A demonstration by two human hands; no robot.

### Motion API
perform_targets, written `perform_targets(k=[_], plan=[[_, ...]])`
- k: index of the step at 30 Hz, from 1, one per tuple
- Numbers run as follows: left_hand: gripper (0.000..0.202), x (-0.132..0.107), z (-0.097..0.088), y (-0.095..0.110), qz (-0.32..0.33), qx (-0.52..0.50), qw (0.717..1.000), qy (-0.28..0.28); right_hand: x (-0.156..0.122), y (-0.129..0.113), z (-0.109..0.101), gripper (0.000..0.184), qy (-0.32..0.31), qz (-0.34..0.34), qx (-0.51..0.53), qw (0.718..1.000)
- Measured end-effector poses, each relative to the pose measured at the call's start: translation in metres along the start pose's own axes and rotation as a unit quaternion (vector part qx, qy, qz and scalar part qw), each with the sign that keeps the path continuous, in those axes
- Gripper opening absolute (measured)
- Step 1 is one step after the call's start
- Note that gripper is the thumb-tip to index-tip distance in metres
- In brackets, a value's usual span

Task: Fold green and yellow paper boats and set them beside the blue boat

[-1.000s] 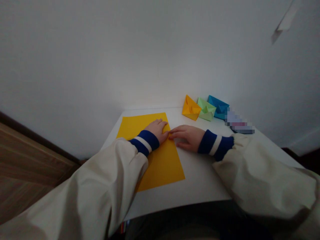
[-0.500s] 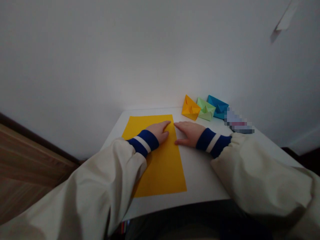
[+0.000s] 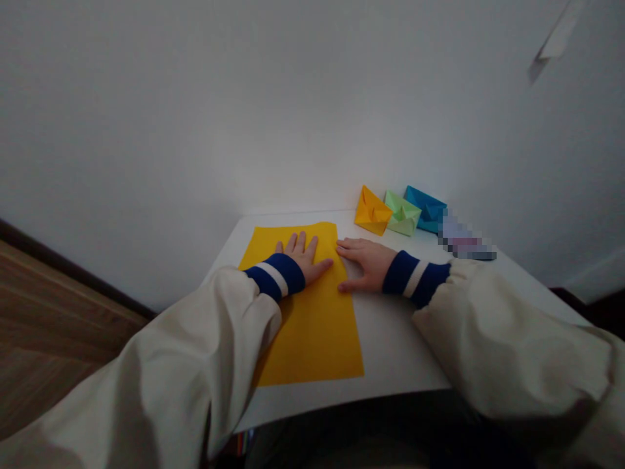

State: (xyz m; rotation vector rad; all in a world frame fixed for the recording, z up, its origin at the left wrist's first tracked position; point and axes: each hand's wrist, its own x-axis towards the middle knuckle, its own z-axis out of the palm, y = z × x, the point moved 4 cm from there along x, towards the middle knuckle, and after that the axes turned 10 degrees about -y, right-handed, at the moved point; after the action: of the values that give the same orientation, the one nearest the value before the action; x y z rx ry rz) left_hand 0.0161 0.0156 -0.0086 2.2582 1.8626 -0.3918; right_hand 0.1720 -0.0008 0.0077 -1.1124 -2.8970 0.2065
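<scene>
A yellow sheet of paper (image 3: 312,345) lies on the white table, its long side running away from me. My left hand (image 3: 306,257) rests flat on the upper part of the sheet with its fingers spread. At the sheet's right edge is my right hand (image 3: 364,264), thumb and fingers apart, the tips touching or just at that edge. Neither hand grips anything. The far right corner of the paper bulges up slightly. Part of the sheet's left side is hidden under my left sleeve.
Folded paper pieces in orange (image 3: 372,212), light green (image 3: 403,213) and blue (image 3: 426,208) stand at the table's back right. Beside them lies a pixelated object (image 3: 466,240). A wall rises behind the white table (image 3: 400,358); a wooden panel (image 3: 63,339) is at left.
My left hand has gone from pointing at the right edge to lying spread, slightly further left. My right thumb has moved a little nearer to me. The sheet's far edge now bulges.
</scene>
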Motion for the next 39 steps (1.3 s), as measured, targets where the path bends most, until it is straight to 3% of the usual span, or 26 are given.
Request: perform_targets(k=[7,12,16,19,23,26,28,30,33,39], plan=[[0.079,-0.003,-0.004,0.006,0.001,-0.023,1.0,-0.016,0.003,-0.004,0.004,0.091,-0.008,0.005,0.046,0.999],[0.082,-0.001,-0.009,0.005,-0.002,-0.052,0.999,0.006,0.005,-0.01,-0.003,0.073,0.064,0.005,0.084,0.994],[0.082,0.0,-0.012,0.005,0.0,-0.073,0.997,0.03,0.005,-0.012,-0.004,0.075,0.087,0.049,0.194,0.976],[0.083,0.002,-0.014,0.005,0.0,-0.089,0.995,0.037,0.005,-0.01,0.0,0.08,0.074,0.082,0.323,0.94],[0.078,0.003,-0.015,0.004,-0.009,-0.114,0.992,0.05,0.006,-0.007,0.003,0.083,0.059,0.148,0.479,0.863],[0.079,0.003,-0.016,0.005,-0.014,-0.119,0.992,0.049,0.005,-0.007,0.002,0.079,0.062,0.184,0.543,0.817],[0.083,0.001,-0.017,0.006,-0.013,-0.118,0.992,0.046,0.004,-0.007,0.001,0.075,0.06,0.203,0.56,0.801],[0.086,0.001,-0.018,0.008,-0.009,-0.115,0.992,0.044,0.002,-0.006,0.002,0.071,0.044,0.208,0.547,0.81],[0.082,0.003,-0.018,0.01,0.02,-0.09,0.995,0.04,0.0,-0.001,0.003,0.063,0.03,0.196,0.483,0.853],[0.075,0.013,-0.01,0.005,0.059,-0.022,0.998,0.013,-0.005,0.03,0.003,0.045,-0.017,0.206,0.364,0.908]])
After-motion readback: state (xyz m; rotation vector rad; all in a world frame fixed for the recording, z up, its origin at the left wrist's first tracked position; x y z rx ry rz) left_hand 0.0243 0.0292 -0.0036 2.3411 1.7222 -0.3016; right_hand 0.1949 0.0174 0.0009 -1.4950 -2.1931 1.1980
